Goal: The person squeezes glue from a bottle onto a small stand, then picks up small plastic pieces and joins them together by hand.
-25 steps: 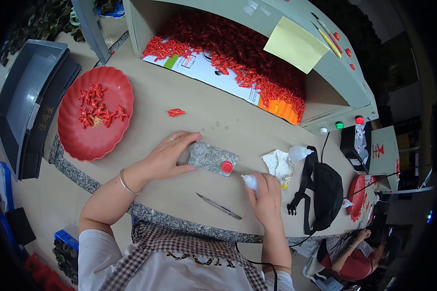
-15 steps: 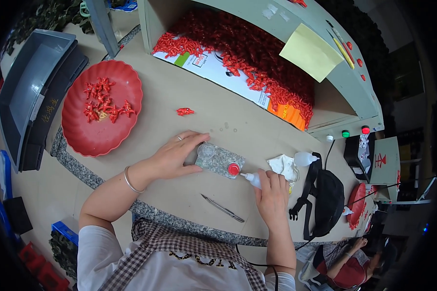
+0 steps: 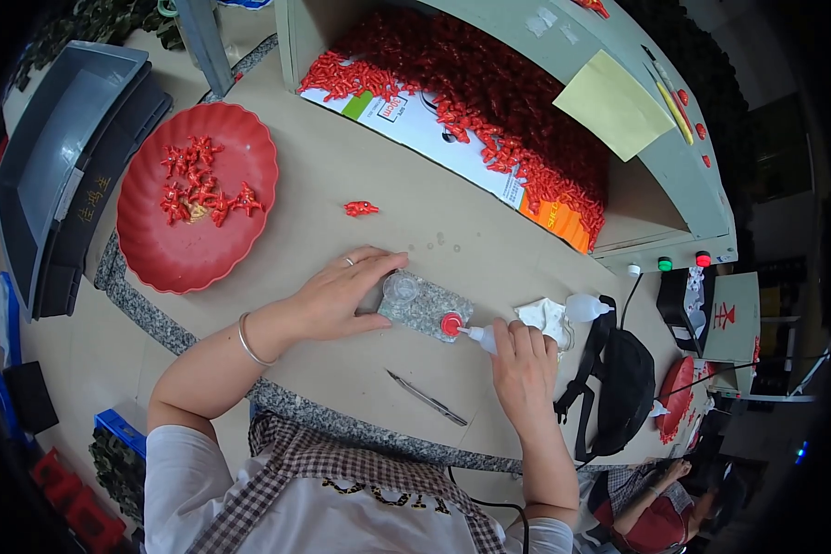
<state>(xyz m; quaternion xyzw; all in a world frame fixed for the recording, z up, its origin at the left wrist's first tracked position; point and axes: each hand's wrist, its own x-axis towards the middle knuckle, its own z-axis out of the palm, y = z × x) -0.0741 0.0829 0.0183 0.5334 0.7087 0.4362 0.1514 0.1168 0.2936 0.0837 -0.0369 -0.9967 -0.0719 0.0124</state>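
My left hand (image 3: pixel 346 294) grips one end of a small speckled granite slab (image 3: pixel 423 307), thumb on the near side and fingers on the far side. A clear round dish (image 3: pixel 400 287) sits on that end of the slab. On its right end rests a small red cap-like dish (image 3: pixel 451 323). My right hand (image 3: pixel 524 369) is closed around a white squeeze bottle (image 3: pixel 480 337), its thin nozzle at the red dish's rim. Below the slab lies a pair of metal tweezers (image 3: pixel 427 397). A single small red figure (image 3: pixel 361 209) lies beyond my left hand.
A red scalloped plate (image 3: pixel 138 235) with several red figures stands left, beside a grey bin (image 3: pixel 51 157). A shelf box (image 3: pixel 656 198) heaped with red pieces (image 3: pixel 489 111) spans the back. Right are a white cloth (image 3: pixel 545 321), another bottle (image 3: pixel 585 307) and a black waist bag (image 3: pixel 623 392). A co-worker (image 3: pixel 651 503) sits lower right.
The bottle's nozzle has come slightly closer to the red dish and now meets its rim. My left hand keeps its place on the slab. The whole view has shifted a little.
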